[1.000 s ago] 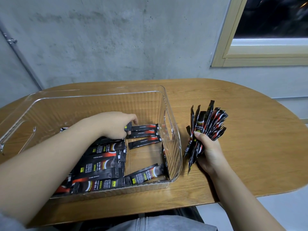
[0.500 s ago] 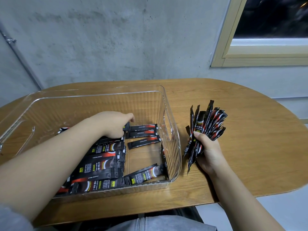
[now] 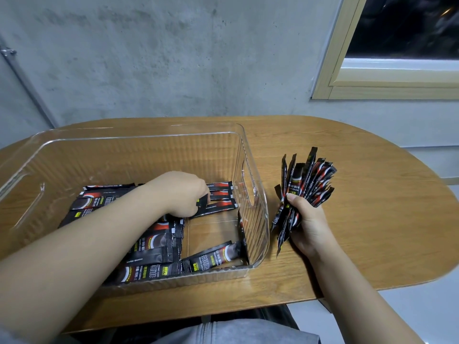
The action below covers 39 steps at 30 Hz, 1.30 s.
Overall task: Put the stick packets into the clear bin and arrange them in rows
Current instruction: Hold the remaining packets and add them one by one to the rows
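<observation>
Nearest the camera, a row of stick packets (image 3: 159, 270) lies flat along the near wall of the clear bin (image 3: 258, 194), with more stacked rows just behind it on the left. The bin sits on the wooden desk (image 3: 372, 232). The left hand (image 3: 181, 193) is down inside the bin, fingers curled and pinching the end of one packet (image 3: 202, 202) next to the three packets (image 3: 221, 194) lined up by the right wall. Compared with half a second ago it's barely shifted, just tucked a bit nearer. The right hand (image 3: 306, 222), outside to the right, grips the same fanned bundle of packets (image 3: 305, 184), unmoved. Concrete wall (image 3: 173, 58) beyond.
</observation>
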### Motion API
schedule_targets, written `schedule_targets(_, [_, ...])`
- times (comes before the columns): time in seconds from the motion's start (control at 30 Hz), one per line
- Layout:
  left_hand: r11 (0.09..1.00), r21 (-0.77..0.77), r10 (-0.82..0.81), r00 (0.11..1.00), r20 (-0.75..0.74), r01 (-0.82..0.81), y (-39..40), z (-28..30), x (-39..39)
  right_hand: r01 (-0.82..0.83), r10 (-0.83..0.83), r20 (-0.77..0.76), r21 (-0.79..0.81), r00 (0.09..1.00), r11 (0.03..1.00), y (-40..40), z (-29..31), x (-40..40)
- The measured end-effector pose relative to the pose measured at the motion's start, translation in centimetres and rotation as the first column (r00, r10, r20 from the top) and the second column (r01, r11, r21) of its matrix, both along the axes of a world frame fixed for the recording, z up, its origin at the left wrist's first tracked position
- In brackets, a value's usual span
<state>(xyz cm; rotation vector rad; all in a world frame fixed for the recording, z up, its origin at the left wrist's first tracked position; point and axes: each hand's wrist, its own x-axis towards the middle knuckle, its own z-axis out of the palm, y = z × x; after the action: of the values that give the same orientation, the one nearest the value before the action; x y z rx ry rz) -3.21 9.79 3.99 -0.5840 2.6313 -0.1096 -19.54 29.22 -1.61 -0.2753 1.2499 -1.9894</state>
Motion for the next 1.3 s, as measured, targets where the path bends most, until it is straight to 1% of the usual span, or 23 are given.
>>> schedule_targets(0.23, [0.996, -0.087, -0.021, 0.999, -0.037, 0.018, 0.9, -0.6, -0.6, 0.008, -0.008, -0.007, 0.019, 1.000, 1.000, 0.0, 0.0, 0.0])
schedule_targets(0.3, [0.998, -0.066, -0.029, 0.998, -0.058, 0.025, 1.0, -0.6, -0.5, 0.011, -0.011, -0.009, 0.027, 1.000, 1.000, 0.0, 0.0, 0.0])
schedule_targets(0.37, [0.999, -0.003, -0.032, 0.993, -0.117, 0.032, 1.4, -0.1, -0.3, 0.010, -0.010, -0.010, 0.029, 1.000, 1.000, 0.0, 0.0, 0.0])
schedule_targets(0.43, [0.996, 0.029, -0.081, 0.985, -0.152, 0.086, 2.0, 0.4, -0.1, 0.012, -0.012, -0.011, 0.035, 1.000, 0.999, 0.1, 0.0, 0.0])
schedule_targets(0.47, [0.993, 0.026, -0.111, 0.984, -0.143, 0.116, 2.3, 0.5, 0.0, 0.012, -0.012, -0.010, 0.035, 1.000, 0.999, 0.1, 0.0, 0.0])
schedule_targets(0.57, [0.982, -0.084, -0.174, 0.981, -0.089, 0.167, 3.1, 0.0, -0.1, 0.013, -0.013, 0.004, 0.035, 1.000, 0.999, 0.0, 0.0, 0.0])
schedule_targets(0.67, [0.965, -0.218, -0.170, 0.980, -0.105, 0.144, 3.1, -0.3, -0.7, 0.022, -0.022, -0.002, 0.037, 1.000, 0.999, 0.0, 0.0, 0.0])
schedule_targets(0.73, [0.963, -0.242, -0.148, 0.983, -0.104, 0.120, 3.1, -0.3, -1.1, 0.021, -0.021, -0.010, 0.033, 1.000, 0.999, 0.0, 0.1, 0.0])
schedule_targets(0.9, [0.956, -0.265, -0.153, 0.983, -0.101, 0.122, 3.3, -0.2, -1.4, 0.014, -0.014, -0.014, 0.041, 1.000, 0.999, 0.1, 0.1, 0.1])
schedule_targets(0.97, [0.960, -0.263, -0.136, 0.979, -0.150, 0.093, 2.9, -0.4, -1.2, 0.013, -0.013, -0.015, 0.042, 1.000, 0.999, 0.1, 0.1, 0.0])
schedule_targets(1.0, [0.970, -0.237, -0.114, 0.971, -0.210, 0.062, 2.7, -0.3, -1.1, 0.012, -0.012, -0.018, 0.044, 1.000, 0.999, 0.1, 0.1, 0.0])
schedule_targets(1.03, [0.984, -0.178, -0.070, 0.955, -0.288, 0.019, 2.7, -0.1, -1.0, 0.011, -0.010, -0.020, 0.044, 1.000, 0.999, 0.1, 0.1, 0.0])
schedule_targets(1.07, [0.997, -0.065, 0.006, 0.923, -0.386, -0.034, 2.7, 0.3, -0.9, 0.011, -0.010, -0.019, 0.043, 1.000, 0.999, 0.1, 0.0, 0.0])
schedule_targets(1.1, [0.992, 0.100, 0.118, 0.875, -0.469, -0.080, 2.9, 0.7, -0.8, 0.014, -0.013, -0.015, 0.040, 1.000, 0.999, 0.0, 0.0, 0.0])
schedule_targets(1.13, [0.952, 0.287, 0.245, 0.823, -0.513, -0.106, 3.2, 1.2, -0.9, 0.018, -0.018, -0.011, 0.036, 1.000, 0.999, 0.0, 0.0, 0.0])
schedule_targets(1.17, [0.890, 0.443, 0.349, 0.782, -0.516, -0.105, 3.5, 1.7, -1.0, 0.024, -0.024, -0.008, 0.033, 1.000, 0.999, 0.0, 0.0, 0.0])
schedule_targets(1.2, [0.838, 0.539, 0.404, 0.765, -0.501, -0.090, 4.0, 2.1, -1.1, 0.029, -0.028, -0.005, 0.032, 1.000, 0.999, -0.1, 0.0, 0.0])
schedule_targets(1.23, [0.806, 0.587, 0.423, 0.767, -0.483, -0.075, 4.3, 2.2, -1.3, 0.031, -0.031, -0.003, 0.034, 1.000, 0.999, -0.1, 0.0, 0.1])
schedule_targets(1.3, [0.777, 0.627, 0.426, 0.771, -0.473, -0.045, 4.9, 2.1, -1.8, 0.032, -0.032, 0.001, 0.038, 0.999, 0.999, -0.1, 0.2, 0.2])
